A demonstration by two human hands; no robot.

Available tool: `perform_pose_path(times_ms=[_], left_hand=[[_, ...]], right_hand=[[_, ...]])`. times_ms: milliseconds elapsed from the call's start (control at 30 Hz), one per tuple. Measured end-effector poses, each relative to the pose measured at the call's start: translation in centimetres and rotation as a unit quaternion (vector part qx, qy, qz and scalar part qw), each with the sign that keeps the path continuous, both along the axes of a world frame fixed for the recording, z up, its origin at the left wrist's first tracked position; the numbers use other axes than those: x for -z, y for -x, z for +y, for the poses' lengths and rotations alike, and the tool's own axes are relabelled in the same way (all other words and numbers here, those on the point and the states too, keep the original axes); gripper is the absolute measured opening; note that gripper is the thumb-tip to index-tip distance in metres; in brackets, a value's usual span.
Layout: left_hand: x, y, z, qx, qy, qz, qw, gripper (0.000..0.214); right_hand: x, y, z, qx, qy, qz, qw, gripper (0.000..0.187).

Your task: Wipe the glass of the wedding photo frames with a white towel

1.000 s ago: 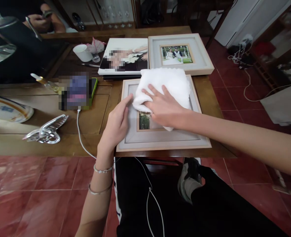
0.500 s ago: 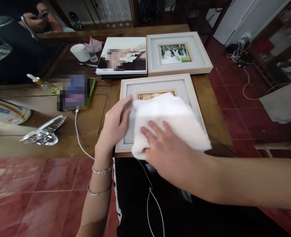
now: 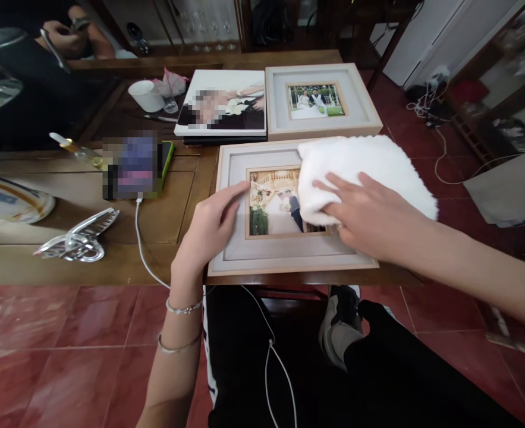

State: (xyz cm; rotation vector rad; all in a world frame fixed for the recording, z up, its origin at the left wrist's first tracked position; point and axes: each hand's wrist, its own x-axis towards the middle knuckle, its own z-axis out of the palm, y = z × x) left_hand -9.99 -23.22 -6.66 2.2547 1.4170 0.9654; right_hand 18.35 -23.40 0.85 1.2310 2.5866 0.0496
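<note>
A light wooden picture frame (image 3: 284, 252) lies face up near the table's front edge, with a small photo (image 3: 273, 202) inside its wide white border. Stretched along the frame's left side, my left hand (image 3: 208, 229) rests open on it and grips nothing. A fluffy white cloth (image 3: 373, 160) covers the frame's upper right part and hangs over past its right side. On top of this cloth, my right hand (image 3: 360, 211) presses and holds it with slightly spread fingers. The photo's right part is hidden under the cloth and hand.
Behind lie a second frame (image 3: 364, 107) and a photo block (image 3: 244, 122). To the left are a phone (image 3: 167, 154) with a white cable, a silver hair claw (image 3: 81, 241), a dropper bottle (image 3: 77, 151) and a white cup (image 3: 146, 97). Another person's hand (image 3: 63, 38) shows at top left.
My right hand has slid the white cloth up and to the right across the frame, uncovering most of the photo. My left hand stays at the left side.
</note>
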Motion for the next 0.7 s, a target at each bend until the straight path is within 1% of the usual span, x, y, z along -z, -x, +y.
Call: perform_pose_path(times_ms=[100,167,200,333,367,433,533,633,700], left_hand=[[0.1,0.0,0.1,0.003,-0.002,-0.004,1.000,0.039],[0.1,0.0,0.1,0.003,-0.002,-0.004,1.000,0.039],[0.2,0.0,0.1,0.003,-0.004,-0.004,1.000,0.039],[0.1,0.0,0.1,-0.003,-0.013,0.006,1.000,0.035],[0.1,0.0,0.1,-0.007,-0.014,0.010,1.000,0.034],[0.2,0.0,0.0,-0.014,-0.016,0.011,1.000,0.032],[0.2,0.1,0.0,-0.015,-0.016,-0.006,1.000,0.031],[0.2,0.0,-0.1,-0.014,-0.003,-0.020,1.000,0.033],[0.1,-0.1,-0.1,-0.015,0.005,-0.028,0.999,0.035]], right_hand=[[1.0,2.0,3.6,0.024,-0.003,0.012,1.000,0.053],[1.3,3.9,5.4,0.015,-0.001,0.036,0.999,0.054],[1.3,5.0,6.1,-0.001,0.000,0.047,0.999,0.053],[1.4,9.3,7.6,-0.103,-0.022,0.095,0.990,0.050],[1.4,10.2,7.7,-0.118,-0.035,0.105,0.987,0.046],[1.5,11.3,7.9,-0.124,-0.055,0.115,0.984,0.043],[1.5,10.9,8.0,-0.108,-0.042,0.101,0.988,0.043],[1.1,8.5,7.9,-0.083,0.001,0.071,0.994,0.053],[0.6,6.3,7.6,-0.046,0.018,0.053,0.997,0.052]])
